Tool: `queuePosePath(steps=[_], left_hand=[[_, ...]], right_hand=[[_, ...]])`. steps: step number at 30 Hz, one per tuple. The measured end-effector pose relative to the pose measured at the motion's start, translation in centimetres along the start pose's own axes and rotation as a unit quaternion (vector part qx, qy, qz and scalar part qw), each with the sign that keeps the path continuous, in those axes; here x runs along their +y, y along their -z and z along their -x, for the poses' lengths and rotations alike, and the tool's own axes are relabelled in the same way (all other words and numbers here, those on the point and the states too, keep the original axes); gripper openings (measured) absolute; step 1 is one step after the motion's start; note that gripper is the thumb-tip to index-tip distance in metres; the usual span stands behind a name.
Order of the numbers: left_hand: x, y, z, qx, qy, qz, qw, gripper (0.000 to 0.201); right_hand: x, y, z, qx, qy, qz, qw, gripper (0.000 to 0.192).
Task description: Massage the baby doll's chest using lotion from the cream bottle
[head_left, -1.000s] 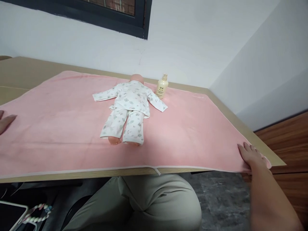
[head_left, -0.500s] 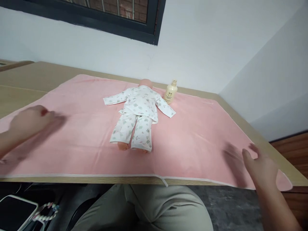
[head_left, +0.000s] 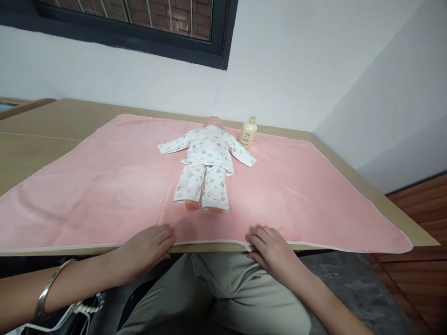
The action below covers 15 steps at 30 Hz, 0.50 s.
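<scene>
My left hand (head_left: 149, 247) rests at the front edge of the pink pad (head_left: 115, 186), fingers loosely bent on the cloth and holding nothing that I can see. Close to the pad's small white tag, my right hand (head_left: 271, 251) lies over the same edge, its fingers slightly apart and its thumb lower down. Between and beyond both hands, a baby doll (head_left: 209, 149) lies on the pad, in a white printed top and matching trousers. Its feet point toward me, and one foot shows below a trouser leg. A cream pump bottle (head_left: 248, 132) stands beside the doll's right-hand sleeve.
The pad covers much of a wooden table (head_left: 91, 109) set against a white wall (head_left: 279, 70). A dark-framed window (head_left: 174, 39) is above. Wooden panelling (head_left: 419, 223) stands at the right. A bead bracelet (head_left: 92, 306) shows below my left forearm.
Both hands have come inward from the far left and right sides to the middle of the pad's front edge. The doll and bottle stay in place on the pad; the view has shifted slightly.
</scene>
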<state>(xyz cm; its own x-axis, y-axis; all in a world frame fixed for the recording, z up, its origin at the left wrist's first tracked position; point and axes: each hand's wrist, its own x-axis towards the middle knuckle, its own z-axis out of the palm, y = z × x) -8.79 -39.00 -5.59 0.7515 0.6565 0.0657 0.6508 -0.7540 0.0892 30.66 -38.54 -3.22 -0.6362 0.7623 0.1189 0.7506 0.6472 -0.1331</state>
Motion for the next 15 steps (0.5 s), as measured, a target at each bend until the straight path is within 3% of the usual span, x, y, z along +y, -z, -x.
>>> queuePosePath(steps=[8, 15], left_hand=[[0.0, -0.3, 0.2, -0.006, 0.014, 0.088, 0.996, 0.034], [0.2, 0.4, 1.2, -0.023, -0.002, 0.074, 0.997, 0.033]], right_hand=[[-1.1, 0.3, 0.7, -0.007, 0.010, 0.031, 0.999, 0.012], [-1.4, 0.7, 0.9, -0.039, 0.012, -0.001, 0.999, 0.014]])
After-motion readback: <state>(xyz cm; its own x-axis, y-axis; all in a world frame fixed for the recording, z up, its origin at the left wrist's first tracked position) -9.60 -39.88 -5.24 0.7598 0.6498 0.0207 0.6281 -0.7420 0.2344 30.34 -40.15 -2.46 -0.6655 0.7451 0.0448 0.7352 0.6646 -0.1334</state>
